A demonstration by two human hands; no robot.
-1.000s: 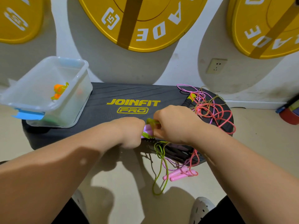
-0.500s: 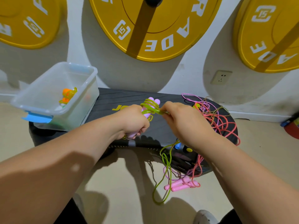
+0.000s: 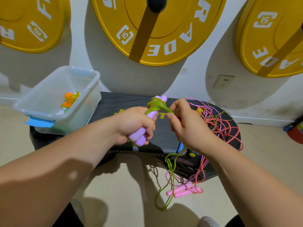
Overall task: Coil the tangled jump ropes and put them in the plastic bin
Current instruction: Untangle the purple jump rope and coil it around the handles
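Observation:
My left hand (image 3: 133,123) grips two purple jump-rope handles (image 3: 139,136) held together, tilted up to the right. Green rope (image 3: 155,104) is wound in several turns around their upper ends. My right hand (image 3: 185,123) pinches that green rope just right of the coil; the loose rest (image 3: 170,181) hangs down to the floor. A tangle of red and pink ropes (image 3: 218,122) lies on the black step platform (image 3: 114,104) to the right, with pink handles (image 3: 183,190) dangling below its edge. The clear plastic bin (image 3: 57,115) stands on the platform's left end and holds an orange-handled coiled rope (image 3: 70,99).
Three yellow weight plates (image 3: 155,30) hang on the white wall behind. A wall socket (image 3: 223,81) sits to the right. Beige floor (image 3: 123,185) lies below the platform. A red and blue object (image 3: 296,131) is at the right edge.
Both hands have risen from the platform's front edge. The purple handles now stick up out of my left hand, and more green rope is wound around them. The loop hanging to the floor is shorter.

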